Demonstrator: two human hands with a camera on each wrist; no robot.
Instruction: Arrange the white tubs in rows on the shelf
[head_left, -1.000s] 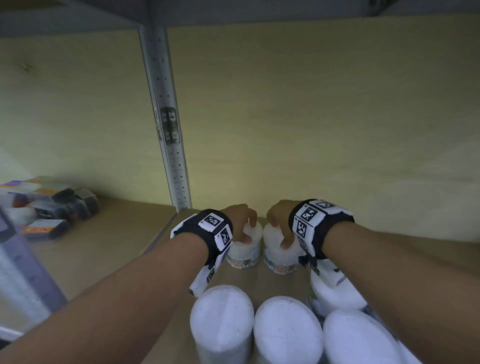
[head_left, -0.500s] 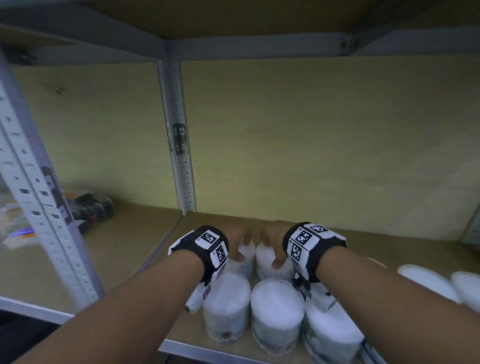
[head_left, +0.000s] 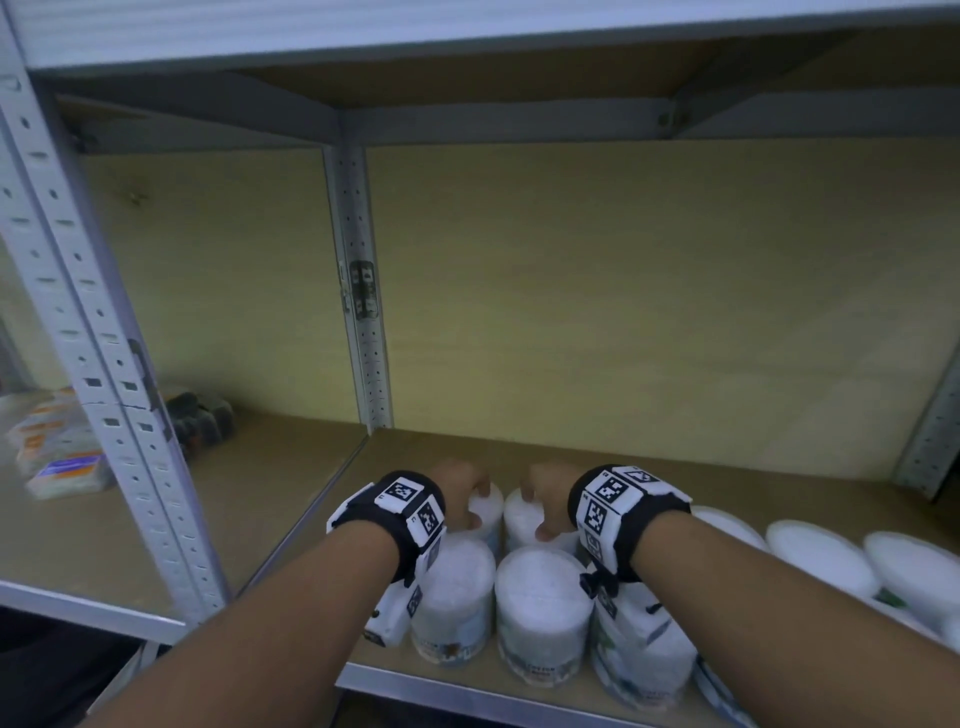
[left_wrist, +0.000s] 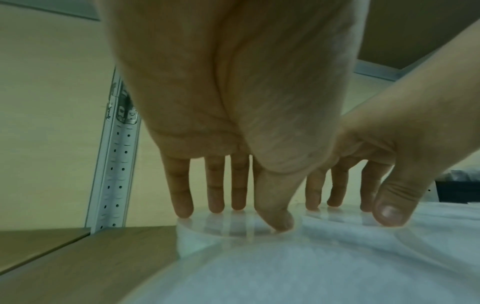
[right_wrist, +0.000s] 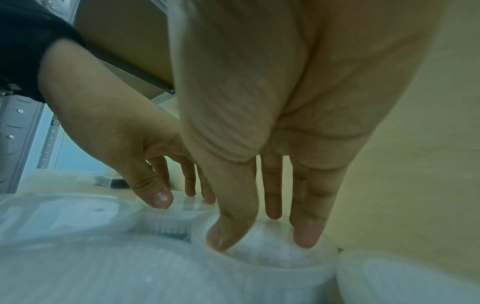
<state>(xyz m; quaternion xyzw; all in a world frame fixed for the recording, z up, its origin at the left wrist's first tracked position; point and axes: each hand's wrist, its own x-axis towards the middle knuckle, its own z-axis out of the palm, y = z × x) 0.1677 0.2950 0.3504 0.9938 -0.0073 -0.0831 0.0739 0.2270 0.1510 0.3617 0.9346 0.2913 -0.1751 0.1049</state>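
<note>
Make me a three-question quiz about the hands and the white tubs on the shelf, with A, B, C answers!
1. Where is the left hand?
A. on top of a tub in the second row
B. flat on the shelf board
C. around the post

2. What colour are the tubs' tops?
A. red
B. white
C. black

3. How does the right hand hold its tub?
A. fingers reach down over the top
B. lifted high in the air
C. it touches nothing

Answers:
1 A, the left hand rests on the left tub behind the front row.
2 B, every top looks white.
3 A, the right wrist view shows the fingers down around the rim, tub standing on the shelf.
</note>
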